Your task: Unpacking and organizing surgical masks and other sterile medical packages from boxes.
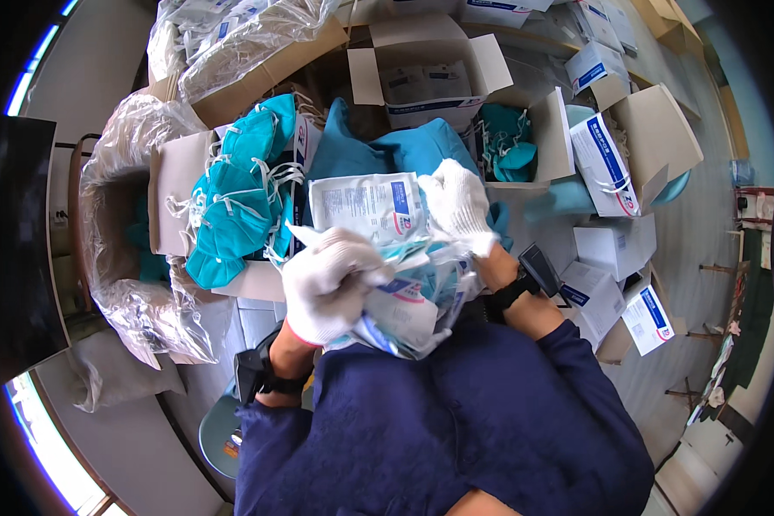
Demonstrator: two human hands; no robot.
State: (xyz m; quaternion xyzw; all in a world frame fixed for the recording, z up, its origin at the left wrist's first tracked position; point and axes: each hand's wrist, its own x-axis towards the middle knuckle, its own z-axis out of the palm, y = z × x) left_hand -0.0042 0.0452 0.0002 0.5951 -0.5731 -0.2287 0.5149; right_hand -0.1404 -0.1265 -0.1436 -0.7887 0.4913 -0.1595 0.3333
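Observation:
Both my hands wear white knitted gloves. My right hand point(458, 205) is closed at the right edge of a flat white and blue printed packet point(359, 205). Fingers curled, my left hand point(331, 284) is at the near left of that packet, against a bunch of clear plastic packets point(408, 314) in my lap. What its fingers grip is hidden. To the left, an open carton is heaped with teal face masks point(241, 206) with white straps. Teal cloth point(396, 146) lies just beyond the packet.
Ahead stands an open carton point(426, 82) of packets. More teal masks point(509, 142) fill a carton to its right. Small white boxes point(615, 245) are stacked at the right. A plastic-lined carton point(112, 224) is far left, and a blue stool point(221, 434) sits lower left.

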